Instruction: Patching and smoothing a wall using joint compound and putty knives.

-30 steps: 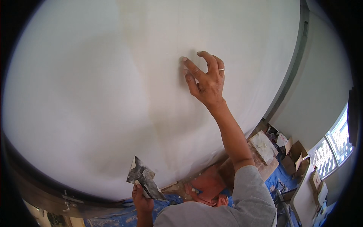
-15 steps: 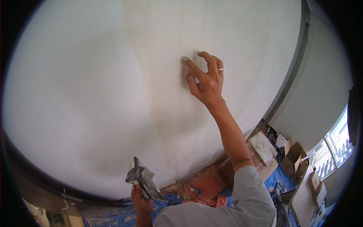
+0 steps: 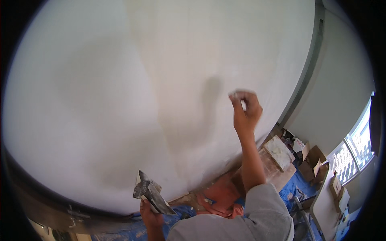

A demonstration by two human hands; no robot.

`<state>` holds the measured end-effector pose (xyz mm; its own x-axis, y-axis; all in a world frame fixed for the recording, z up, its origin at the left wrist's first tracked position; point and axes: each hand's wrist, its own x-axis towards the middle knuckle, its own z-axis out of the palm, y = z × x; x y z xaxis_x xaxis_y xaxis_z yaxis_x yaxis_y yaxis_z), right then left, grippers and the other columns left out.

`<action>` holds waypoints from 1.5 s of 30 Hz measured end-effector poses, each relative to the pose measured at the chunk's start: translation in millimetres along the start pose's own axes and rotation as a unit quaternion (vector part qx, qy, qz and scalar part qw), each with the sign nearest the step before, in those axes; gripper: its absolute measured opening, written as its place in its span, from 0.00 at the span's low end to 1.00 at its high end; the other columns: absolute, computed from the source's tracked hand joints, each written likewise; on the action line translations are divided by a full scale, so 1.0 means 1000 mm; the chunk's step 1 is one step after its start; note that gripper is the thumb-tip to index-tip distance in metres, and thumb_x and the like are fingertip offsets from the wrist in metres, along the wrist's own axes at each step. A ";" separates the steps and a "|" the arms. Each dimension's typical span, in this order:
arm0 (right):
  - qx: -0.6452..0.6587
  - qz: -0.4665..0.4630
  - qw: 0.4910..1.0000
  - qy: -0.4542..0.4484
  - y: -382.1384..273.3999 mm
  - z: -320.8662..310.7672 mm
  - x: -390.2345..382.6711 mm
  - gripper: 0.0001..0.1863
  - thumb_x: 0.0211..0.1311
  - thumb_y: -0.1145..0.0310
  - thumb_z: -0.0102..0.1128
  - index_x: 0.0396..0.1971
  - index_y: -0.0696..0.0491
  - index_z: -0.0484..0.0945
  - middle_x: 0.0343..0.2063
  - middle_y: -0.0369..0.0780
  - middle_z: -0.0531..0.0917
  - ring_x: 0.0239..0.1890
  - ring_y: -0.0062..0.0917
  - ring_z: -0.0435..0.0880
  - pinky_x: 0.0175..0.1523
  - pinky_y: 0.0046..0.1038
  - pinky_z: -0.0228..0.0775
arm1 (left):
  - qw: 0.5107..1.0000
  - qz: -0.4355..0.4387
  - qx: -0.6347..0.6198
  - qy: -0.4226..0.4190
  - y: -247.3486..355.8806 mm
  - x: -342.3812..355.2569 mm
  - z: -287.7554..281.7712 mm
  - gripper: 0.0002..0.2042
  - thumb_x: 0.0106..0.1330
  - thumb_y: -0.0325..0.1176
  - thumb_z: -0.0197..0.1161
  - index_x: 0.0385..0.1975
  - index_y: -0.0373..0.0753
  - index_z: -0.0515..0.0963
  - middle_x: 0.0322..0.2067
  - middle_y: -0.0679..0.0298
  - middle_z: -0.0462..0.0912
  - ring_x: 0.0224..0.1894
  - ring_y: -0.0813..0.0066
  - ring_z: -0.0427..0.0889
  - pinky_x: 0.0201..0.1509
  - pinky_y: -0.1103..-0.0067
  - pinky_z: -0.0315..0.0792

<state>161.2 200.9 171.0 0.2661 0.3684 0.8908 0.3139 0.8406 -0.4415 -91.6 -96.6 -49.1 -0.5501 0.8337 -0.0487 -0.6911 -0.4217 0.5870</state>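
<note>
My left hand [image 3: 150,217] grips a pair of dark, putty-smeared flat scrapers [image 3: 150,193] low in the view. My right hand [image 3: 246,112] is raised in front of the pale wall [image 3: 100,80], a little away from its shadow on it, with thumb and fingers curled together and blurred by movement; whether a small thing is between the fingertips I cannot make out. The wall has faint yellowish vertical bands.
Crumpled orange sheeting [image 3: 219,193] and blue sheeting [image 3: 293,188] lie along the wall's foot. At right are a plaster-stained board [image 3: 277,152], open cardboard boxes [image 3: 313,166], a white-topped table [image 3: 323,213] and a bright window [image 3: 354,152].
My right hand has left its spot on the wall, moved right and down, and its spread fingers have curled together. My left hand with the scrapers has barely moved.
</note>
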 end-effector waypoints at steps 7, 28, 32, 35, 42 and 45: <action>-0.098 0.401 0.831 -0.372 0.087 -0.132 -0.246 0.10 0.63 0.72 0.64 0.22 0.58 0.85 0.20 0.38 0.85 0.24 0.19 0.84 0.33 0.27 0.75 | 0.999 -0.016 0.023 -0.032 0.002 -0.007 0.014 0.19 0.79 0.32 0.51 0.65 0.32 0.65 0.58 0.55 0.78 0.57 0.66 0.80 0.60 0.69 0.77; 0.432 0.663 0.607 -0.073 -0.028 -0.061 -0.201 0.16 0.75 0.60 0.53 0.51 0.57 0.76 0.41 0.41 0.84 0.41 0.31 0.86 0.49 0.36 0.81 | 0.941 -0.268 0.131 -0.160 -0.047 -0.031 0.120 0.13 0.78 0.33 0.54 0.54 0.33 0.75 0.49 0.60 0.83 0.50 0.71 0.84 0.55 0.73 0.79; 0.186 0.323 0.917 -0.144 -0.062 -0.034 -0.045 0.13 0.68 0.63 0.65 0.35 0.60 0.80 0.30 0.34 0.82 0.34 0.15 0.76 0.40 0.23 0.71 | 0.964 0.006 0.248 -0.092 -0.030 0.001 0.066 0.14 0.69 0.25 0.52 0.52 0.30 0.75 0.48 0.48 0.80 0.50 0.49 0.81 0.56 0.63 0.76; 0.133 0.119 0.934 -0.310 -0.096 -0.040 0.027 0.05 0.67 0.73 0.63 0.38 0.57 0.84 0.27 0.32 0.83 0.32 0.15 0.76 0.38 0.19 0.71 | 0.597 0.391 0.688 -0.132 0.003 0.013 0.073 0.18 0.59 0.21 0.53 0.49 0.26 0.75 0.43 0.39 0.77 0.46 0.34 0.74 0.51 0.58 0.72; -0.089 -0.419 0.793 -0.434 -0.126 -0.020 -0.009 0.20 0.51 0.69 0.67 0.47 0.39 0.86 0.48 0.32 0.85 0.51 0.31 0.81 0.55 0.39 0.77 | 0.935 0.224 0.258 -0.099 0.050 0.054 0.128 0.10 0.79 0.32 0.51 0.51 0.34 0.72 0.41 0.68 0.79 0.44 0.86 0.71 0.52 0.85 0.66; -0.107 -0.447 0.757 -0.464 -0.133 -0.026 -0.021 0.21 0.52 0.65 0.68 0.49 0.34 0.86 0.53 0.31 0.84 0.57 0.29 0.79 0.59 0.43 0.74 | 0.923 0.242 0.275 -0.121 0.057 0.056 0.155 0.10 0.80 0.33 0.51 0.51 0.34 0.72 0.41 0.68 0.79 0.43 0.86 0.72 0.51 0.84 0.68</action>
<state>138.2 71.4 208.3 -0.8638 -0.1064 0.4925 0.1569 0.8720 0.4636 -88.8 -18.7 107.1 -0.5653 0.6786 0.4691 -0.0131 -0.5759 0.8174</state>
